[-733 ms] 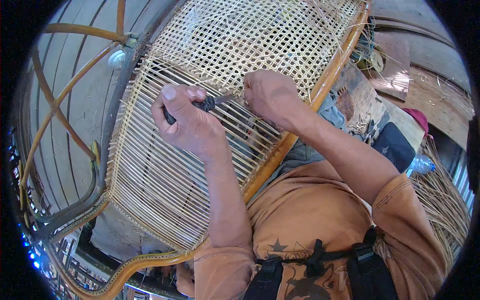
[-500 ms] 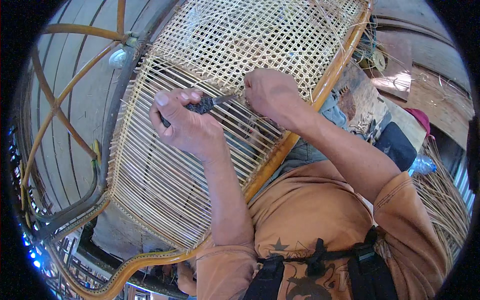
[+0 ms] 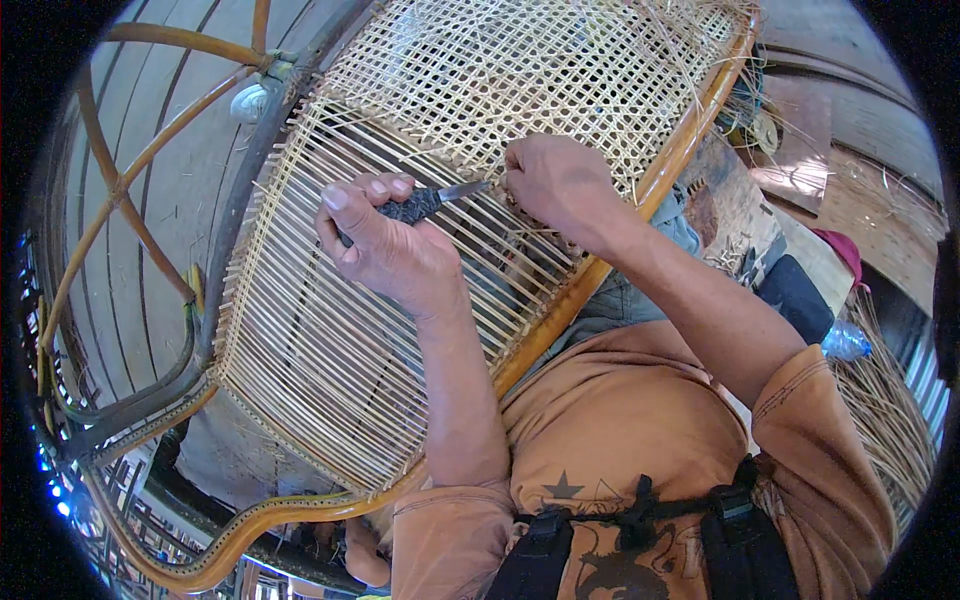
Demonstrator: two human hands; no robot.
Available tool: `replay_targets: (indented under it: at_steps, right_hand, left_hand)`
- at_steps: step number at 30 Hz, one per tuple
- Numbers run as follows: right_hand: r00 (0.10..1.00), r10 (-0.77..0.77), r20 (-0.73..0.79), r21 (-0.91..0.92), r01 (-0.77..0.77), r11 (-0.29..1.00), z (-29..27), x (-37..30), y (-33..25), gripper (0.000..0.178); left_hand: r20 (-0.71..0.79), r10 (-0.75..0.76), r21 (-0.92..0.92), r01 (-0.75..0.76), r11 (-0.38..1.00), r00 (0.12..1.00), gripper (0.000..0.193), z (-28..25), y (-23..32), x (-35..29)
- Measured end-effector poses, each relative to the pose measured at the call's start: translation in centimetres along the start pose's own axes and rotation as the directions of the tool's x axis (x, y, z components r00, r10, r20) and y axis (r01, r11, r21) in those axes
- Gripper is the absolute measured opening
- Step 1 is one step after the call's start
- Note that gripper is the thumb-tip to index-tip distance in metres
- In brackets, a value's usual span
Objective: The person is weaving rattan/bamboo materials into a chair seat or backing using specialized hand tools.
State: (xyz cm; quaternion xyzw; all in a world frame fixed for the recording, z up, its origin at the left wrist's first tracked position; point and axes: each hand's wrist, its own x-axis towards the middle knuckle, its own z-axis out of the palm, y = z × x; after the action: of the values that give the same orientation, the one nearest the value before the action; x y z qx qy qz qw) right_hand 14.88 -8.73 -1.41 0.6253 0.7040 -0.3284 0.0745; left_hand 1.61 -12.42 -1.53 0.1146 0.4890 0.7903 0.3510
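Note:
A rattan chair frame (image 3: pixel 655 180) with a cane seat panel (image 3: pixel 330 350) lies across my lap. Its far half is woven into an open lattice (image 3: pixel 520 70); the near half has only parallel strands. My left hand (image 3: pixel 385 245) grips a small knife (image 3: pixel 435 200) with a dark handle, blade pointing right. The blade tip reaches my right hand (image 3: pixel 560 185), which pinches cane strands at the edge of the woven part. Both hands rest on the panel near its middle.
Curved rattan rods of the chair frame (image 3: pixel 130 190) arc at the left over a plank floor. Loose cane strips (image 3: pixel 890 420) lie at the right beside a plastic bottle (image 3: pixel 845 342), a dark red cloth (image 3: pixel 838 255) and wooden boards (image 3: pixel 800 150).
My left hand has turned so the knife blade shows more and points toward my right hand. The right hand has stayed in place on the strands.

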Motion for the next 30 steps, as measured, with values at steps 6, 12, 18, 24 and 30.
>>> replay_targets:
  at_steps: [6,12,18,24,30]
  right_hand:
    - [1.000,0.016,0.022,-0.051,-0.015,0.999,0.3,-0.7,-0.5,0.020]
    - [0.982,-0.173,-0.077,-0.132,0.161,0.978,0.5,-0.8,0.0,0.017]
    - [0.992,-0.110,-0.055,-0.184,0.098,0.978,0.7,-0.8,-0.3,0.019]
    - [0.993,-0.110,0.031,-0.135,0.114,0.984,0.0,-0.4,-0.3,0.021]
    - [0.993,-0.102,0.056,-0.104,0.107,0.989,-0.5,-0.3,0.1,0.022]
  left_hand:
    - [-0.002,-0.030,-0.041,0.030,0.999,1.000,0.034,-1.0,-0.2,0.1]
    - [-0.039,-0.086,-0.116,0.081,0.990,0.996,0.033,-1.2,0.1,0.0]
    - [-0.051,-0.094,-0.162,0.084,0.983,0.994,0.031,-2.0,-0.2,-0.5]
    - [0.040,-0.090,0.031,0.089,0.996,0.995,0.023,-2.1,1.3,-1.2]
    - [0.142,-0.451,0.824,0.147,0.548,0.881,0.016,-2.5,6.7,-0.1]
